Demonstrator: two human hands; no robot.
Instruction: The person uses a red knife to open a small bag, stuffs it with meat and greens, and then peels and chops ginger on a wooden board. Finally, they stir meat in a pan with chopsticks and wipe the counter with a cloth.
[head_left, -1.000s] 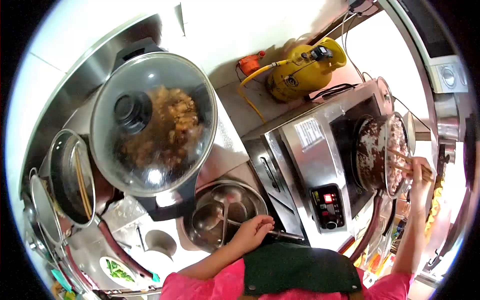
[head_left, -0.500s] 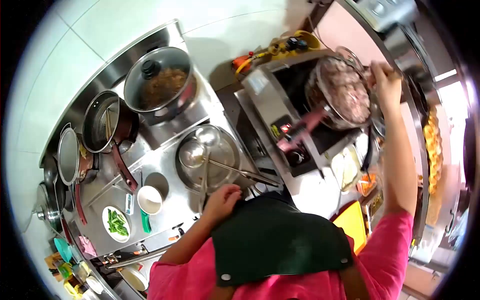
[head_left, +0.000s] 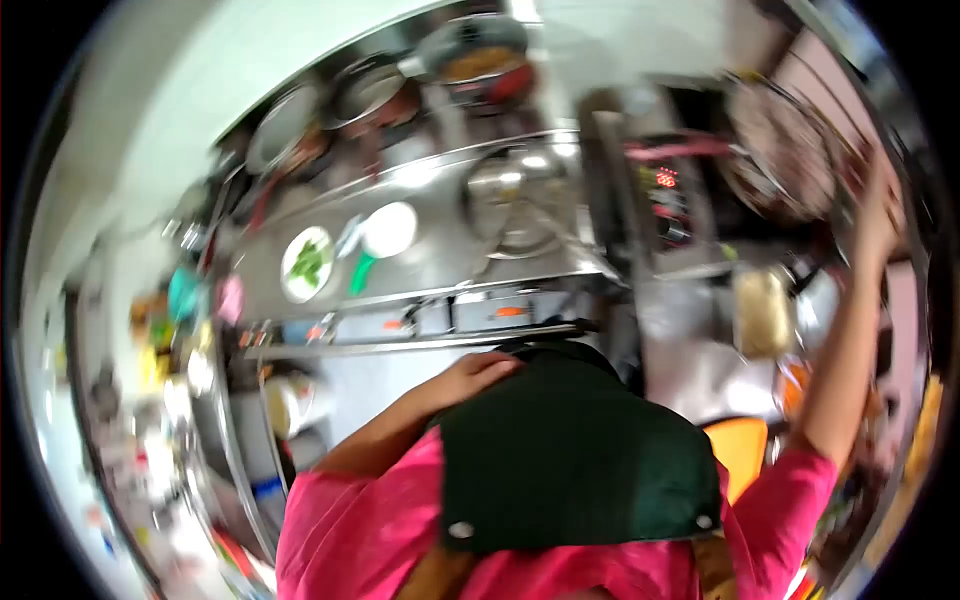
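My R hand (head_left: 880,215) is just right of the pan (head_left: 785,150); grip too blurred to make out. L hand (head_left: 482,372) rests loose on my apron (head_left: 575,450), empty.

On my remote feed I saw a bright pink short-sleeved cloth shirt (head_left: 350,520) across the shoulders and chest, each sleeve ending above the elbow so that both forearms, the left hand (head_left: 480,372) and the right hand (head_left: 880,215) were bare. Over its front lay a dark green rectangular fabric bib (head_left: 570,450) with rounded corners, with small round silver snap studs (head_left: 461,529) at its two lower corners. Below the bib I made out blurred tan straps (head_left: 712,572).
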